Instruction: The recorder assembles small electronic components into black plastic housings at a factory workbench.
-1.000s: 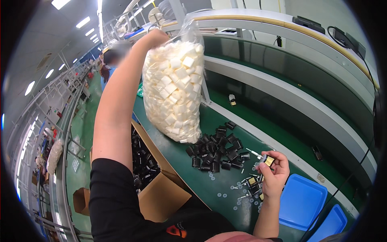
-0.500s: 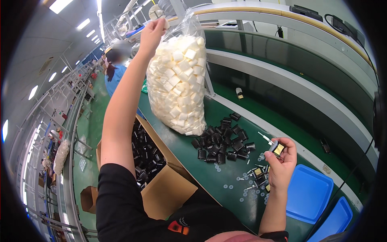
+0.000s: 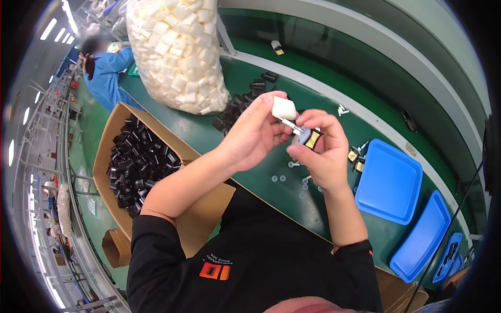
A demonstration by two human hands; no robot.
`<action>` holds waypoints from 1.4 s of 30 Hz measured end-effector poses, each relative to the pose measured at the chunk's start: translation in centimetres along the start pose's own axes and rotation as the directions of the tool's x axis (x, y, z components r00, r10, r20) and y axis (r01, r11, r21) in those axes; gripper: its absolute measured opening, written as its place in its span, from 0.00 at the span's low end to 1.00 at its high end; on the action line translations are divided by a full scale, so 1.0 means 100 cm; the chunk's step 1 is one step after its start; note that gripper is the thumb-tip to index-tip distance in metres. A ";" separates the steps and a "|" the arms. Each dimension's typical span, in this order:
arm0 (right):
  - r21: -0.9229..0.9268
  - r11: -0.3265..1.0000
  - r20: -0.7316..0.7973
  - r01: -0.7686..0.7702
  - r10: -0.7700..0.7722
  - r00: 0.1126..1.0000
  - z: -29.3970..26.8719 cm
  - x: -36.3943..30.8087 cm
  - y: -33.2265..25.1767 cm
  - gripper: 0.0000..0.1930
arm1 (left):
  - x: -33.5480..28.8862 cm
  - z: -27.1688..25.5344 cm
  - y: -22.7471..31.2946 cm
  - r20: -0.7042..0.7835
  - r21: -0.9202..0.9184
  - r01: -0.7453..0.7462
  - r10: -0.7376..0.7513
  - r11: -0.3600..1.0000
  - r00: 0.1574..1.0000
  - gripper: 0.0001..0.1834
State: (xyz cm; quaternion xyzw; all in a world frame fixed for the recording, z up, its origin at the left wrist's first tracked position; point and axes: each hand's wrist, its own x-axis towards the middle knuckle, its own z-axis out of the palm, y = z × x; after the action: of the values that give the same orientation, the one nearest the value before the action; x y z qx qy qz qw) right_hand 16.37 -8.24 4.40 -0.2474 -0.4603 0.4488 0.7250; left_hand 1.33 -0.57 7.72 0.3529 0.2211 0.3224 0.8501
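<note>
Cap (image 3: pixel 284 108), chunky and white, is now held low over the green bench (image 3: pixel 201 133), right by the black-and-gold part (image 3: pixel 311 140). Half a second back, something white is seen up at the mouth of the clear bag (image 3: pixel 180 62), so the left hand (image 3: pixel 253 128) has been brought well down and nearer, almost up against the right hand (image 3: pixel 329 151). The whole view is shifted too: the bag's top is cut off now, and more of the blue trays (image 3: pixel 389 182) on the right can be seen.

As for direction, the part's thin shaft (image 3: pixel 291 127) is pointed left and a bit far, same as earlier, and the long axis is run along that line. The cap is tilted at the shaft's far-left end; whether it's pushed on or just touching can't be made out tbh. No long axis can be picked out on it, since it looks about as wide as long.

Grip-wise, the cap is pinched by the left hand's fingertips, with the lower fingers loosely curled. The right hand is half closed, and the part is clamped between its thumb and fingers.
</note>
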 end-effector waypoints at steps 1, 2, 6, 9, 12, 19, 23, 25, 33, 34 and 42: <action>-0.071 0.997 -0.028 0.032 -0.034 0.999 -0.002 -0.001 0.007 0.21 | 0.000 -0.003 -0.010 0.096 -0.025 -0.021 0.023 0.999 0.995 0.16; -0.161 0.986 -0.036 0.039 -0.046 0.998 -0.006 -0.002 0.011 0.20 | 0.001 -0.004 -0.015 0.074 -0.012 -0.012 0.013 1.000 0.997 0.17; -0.294 0.954 -0.092 0.066 -0.097 0.991 -0.008 -0.001 0.012 0.17 | 0.000 -0.004 -0.022 0.065 0.068 0.000 -0.005 0.998 0.998 0.18; -0.229 0.972 -0.079 0.048 -0.067 0.995 -0.014 -0.001 0.012 0.17 | -0.002 -0.004 -0.027 0.125 0.064 -0.029 0.021 0.998 0.992 0.19; -0.104 0.994 -0.052 -0.017 0.012 0.999 -0.019 -0.001 0.007 0.17 | 0.001 -0.014 -0.027 0.212 0.118 -0.034 0.008 0.992 0.977 0.20; -0.135 0.991 -0.039 0.024 -0.030 0.999 -0.023 0.003 0.005 0.16 | 0.004 -0.019 -0.021 0.234 0.096 0.029 -0.051 0.995 0.971 0.18; 0.034 0.993 0.049 -0.117 0.115 0.992 -0.025 0.003 -0.010 0.20 | 0.010 -0.025 -0.018 0.257 0.071 -0.023 0.004 0.997 0.966 0.21; 0.069 0.944 0.092 -0.322 0.315 0.945 -0.023 0.004 -0.014 0.23 | 0.009 -0.029 -0.018 0.257 0.118 -0.037 0.005 0.992 0.966 0.22; 0.235 0.834 0.147 -0.498 0.476 0.867 -0.032 0.007 -0.011 0.21 | 0.009 -0.027 -0.016 0.270 0.233 -0.128 0.062 0.964 0.961 0.22; 0.218 0.844 0.134 -0.489 0.471 0.872 -0.030 0.007 -0.012 0.20 | 0.009 -0.030 -0.016 0.290 0.250 -0.144 0.068 0.957 0.955 0.22; 0.104 0.900 0.039 -0.424 0.422 0.906 -0.029 0.008 -0.016 0.17 | 0.008 -0.030 -0.011 0.331 0.233 -0.088 0.006 0.969 0.944 0.29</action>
State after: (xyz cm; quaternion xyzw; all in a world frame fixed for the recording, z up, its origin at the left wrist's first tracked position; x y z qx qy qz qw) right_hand 19.79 -8.18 4.68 -0.2975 -0.3758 0.6220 0.6192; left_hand 0.52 0.76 4.82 0.5086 0.1062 0.2500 0.8170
